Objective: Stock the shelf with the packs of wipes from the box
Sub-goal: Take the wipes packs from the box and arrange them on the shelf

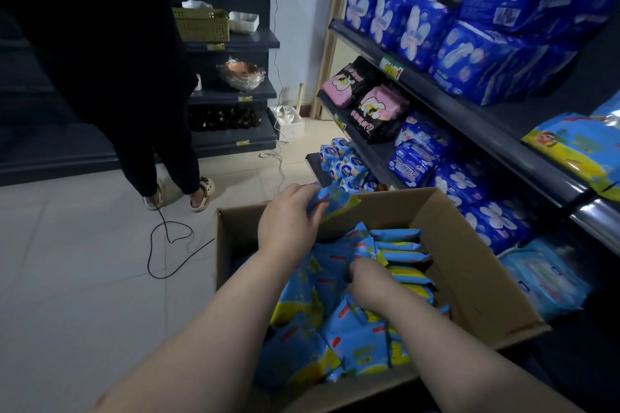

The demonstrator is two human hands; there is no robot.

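Observation:
An open cardboard box (pixel 469 278) stands on the floor in front of me, filled with several light-blue and yellow packs of wipes (pixel 355 339). My left hand (pixel 288 221) holds one blue pack (pixel 335 203) lifted above the box's far edge, fingers curled round it. Lower down, my right hand (pixel 369 285) reaches into the box with fingers curled down among the packs; whether it grips one is hidden. Matching packs of wipes (pixel 573 151) lie on the dark shelf (pixel 536 178) at the right.
The shelf unit on the right carries blue, pink and black packets on several levels. A person in dark clothes and sandals (pixel 201 194) stands at the left near another shelf unit (pixel 235 90). A black cable (pixel 167 245) loops over the tiled floor.

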